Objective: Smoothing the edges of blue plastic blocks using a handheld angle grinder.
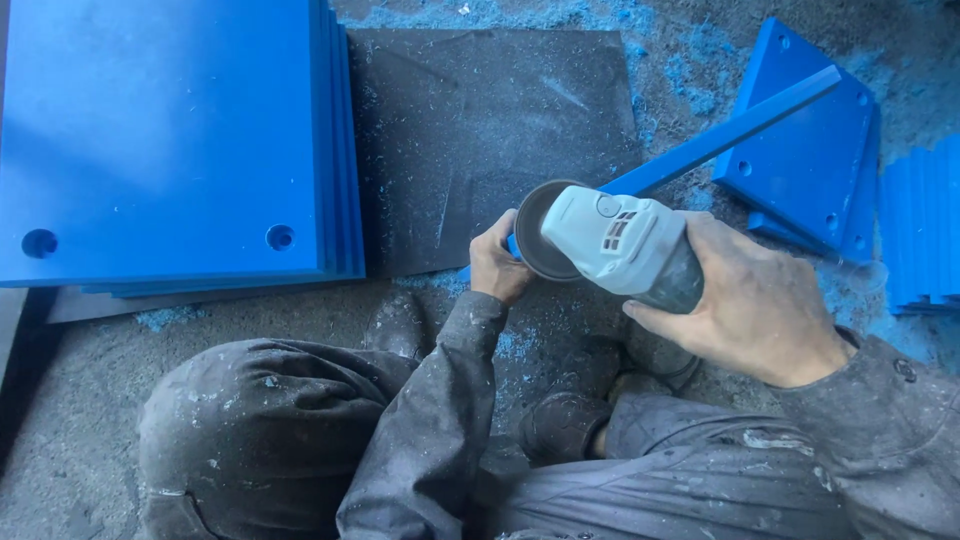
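1. The left hand (497, 265) is closed on the near end of a long blue plastic strip (720, 130), which runs toward 2 o'clock.
2. The right hand (755, 305) is wrapped around a grey-white angle grinder (610, 245), its disc beside the left fingers (497, 240).
3. Risk judged: the disc may nick the fingers if the strip slips.
4. A stack of blue plastic sheets (170, 140) lies at 10 o'clock, well apart.

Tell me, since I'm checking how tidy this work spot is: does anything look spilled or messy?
Yes. Blue shavings are scattered over the ground and the dark mat. The left hand holds a long blue strip while the right hand holds an angle grinder.
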